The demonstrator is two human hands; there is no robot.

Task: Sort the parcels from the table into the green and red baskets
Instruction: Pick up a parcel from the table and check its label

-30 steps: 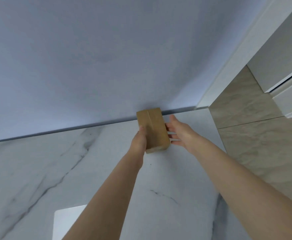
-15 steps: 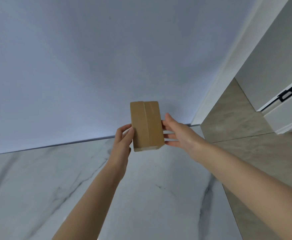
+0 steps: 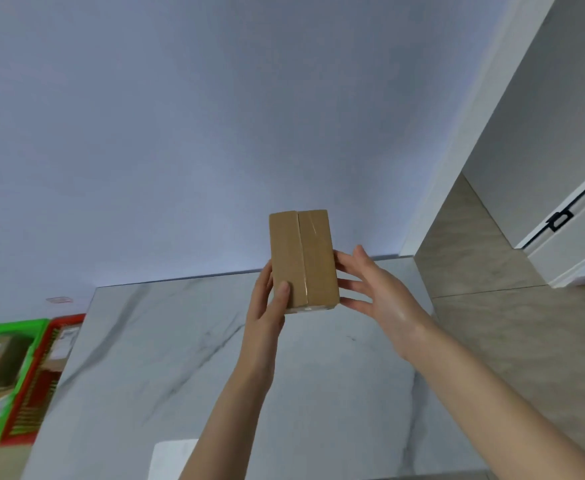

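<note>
A small brown cardboard parcel (image 3: 303, 258), taped down its middle, is held upright above the far part of the white marble table (image 3: 180, 358). My left hand (image 3: 267, 306) grips its left side with the thumb on the front face. My right hand (image 3: 370, 289) touches its right side with spread, straight fingers. The green basket (image 3: 10, 329) and the red basket (image 3: 55, 344) stand on the floor at the far left, each with parcels inside.
A blue-white wall rises behind the table. To the right lie beige floor tiles (image 3: 492, 323) and a white door or cabinet (image 3: 568, 209) with a black fitting. A pale rectangle (image 3: 170, 455) lies on the table near my left forearm.
The parcel has been lifted off the table's far edge and raised between both hands. My view has swung left, bringing the two baskets into sight.
</note>
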